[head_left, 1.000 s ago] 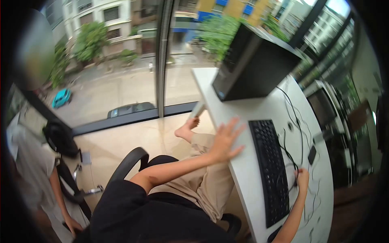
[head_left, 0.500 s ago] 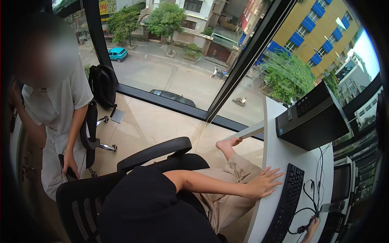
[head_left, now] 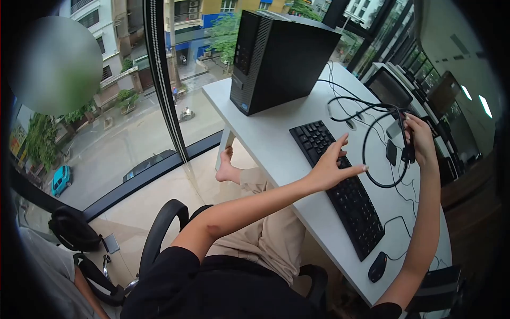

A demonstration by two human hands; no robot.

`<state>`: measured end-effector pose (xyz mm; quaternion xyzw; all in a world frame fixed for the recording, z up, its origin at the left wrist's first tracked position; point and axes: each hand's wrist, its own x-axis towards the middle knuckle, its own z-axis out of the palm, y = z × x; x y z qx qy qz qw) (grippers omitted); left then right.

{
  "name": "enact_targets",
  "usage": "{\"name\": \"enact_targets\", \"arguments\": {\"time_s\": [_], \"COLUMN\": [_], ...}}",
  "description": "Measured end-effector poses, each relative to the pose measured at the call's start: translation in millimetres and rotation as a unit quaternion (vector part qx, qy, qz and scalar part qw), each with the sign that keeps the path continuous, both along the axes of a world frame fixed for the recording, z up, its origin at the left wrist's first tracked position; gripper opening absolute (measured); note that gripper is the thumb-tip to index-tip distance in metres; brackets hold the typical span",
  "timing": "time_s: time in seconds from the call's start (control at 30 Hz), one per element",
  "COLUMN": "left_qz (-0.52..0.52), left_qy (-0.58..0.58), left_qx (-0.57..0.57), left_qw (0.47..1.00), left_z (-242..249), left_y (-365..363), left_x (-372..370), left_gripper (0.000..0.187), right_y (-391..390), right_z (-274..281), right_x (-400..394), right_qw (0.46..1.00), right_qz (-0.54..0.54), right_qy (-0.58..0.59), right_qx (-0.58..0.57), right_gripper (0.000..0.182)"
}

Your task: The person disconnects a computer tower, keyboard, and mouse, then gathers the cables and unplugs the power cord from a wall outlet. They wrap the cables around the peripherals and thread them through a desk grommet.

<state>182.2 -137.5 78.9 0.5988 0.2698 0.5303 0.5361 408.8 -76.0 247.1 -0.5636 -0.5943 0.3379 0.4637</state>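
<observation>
My right hand (head_left: 419, 139) is closed around a looped black cable (head_left: 366, 154), raised over the right part of the white desk (head_left: 255, 135). A plug end hangs just under the fingers. Over the black keyboard (head_left: 350, 204) is my left hand (head_left: 332, 167), its fingers apart and nothing in it. Behind the keyboard stands a black computer tower (head_left: 292, 61), upright near the desk's far left corner. The black mouse (head_left: 377, 267) lies at the keyboard's near end. Thin wires and a small black adapter (head_left: 391, 152) rest on the desk beside the held cable.
Another person's arm and light clothing (head_left: 48, 271) show at the lower left, beside a chair and a black backpack (head_left: 74, 228). My chair's armrest (head_left: 162, 234) is left of me. A monitor (head_left: 390, 85) stands beyond the desk. Tall windows overlook a street.
The view has swung right, towards the desk. My left hand has left the desk edge and hovers over the keyboard. My right hand, formerly low among the cables, now holds a cable loop up.
</observation>
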Motion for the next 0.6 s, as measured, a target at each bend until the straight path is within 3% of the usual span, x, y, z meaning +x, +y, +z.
{"name": "enact_targets", "arguments": {"time_s": [0.03,0.07,0.13,0.17,0.2,0.47,0.6], "left_qz": [-0.059,-0.079,-0.089,-0.118,-0.145,-0.04,-0.046], "left_qy": [-0.085,-0.075,-0.072,-0.091,-0.14,-0.224,-0.193], "left_qx": [-0.082,-0.12,0.023,0.035,-0.069,-0.071,-0.012], "left_qw": [0.991,0.987,0.993,0.988,0.977,0.971,0.98], "left_z": [7.7,22.6,31.8,37.8,47.1,70.2,81.4], "left_y": [12.9,15.8,14.0,13.5,8.4,48.5,46.7], "left_x": [9.5,8.5,12.8,7.7,3.2,-84.2,-98.2], "left_gripper": [0.104,0.099,0.082,0.056,0.04,0.033,0.032], "right_y": [-6.5,-17.8,-30.6,-33.4,-33.8,-21.2,-34.3], "right_z": [-0.5,1.6,-5.0,-5.8,-5.7,-24.4,-45.6], "right_x": [-12.3,-28.4,-50.0,-52.9,-52.1,5.5,-9.9], "right_qw": [0.999,0.999,1.0,1.0,0.999,0.974,0.979], "right_qz": [0.013,0.007,-0.013,0.003,0.021,0.04,0.048], "right_qy": [0.03,0.036,0.001,-0.012,-0.023,-0.224,-0.18], "right_qx": [-0.01,-0.022,-0.004,-0.005,-0.008,0.004,-0.087], "right_gripper": [0.022,0.024,0.024,0.024,0.023,0.022,0.021]}}
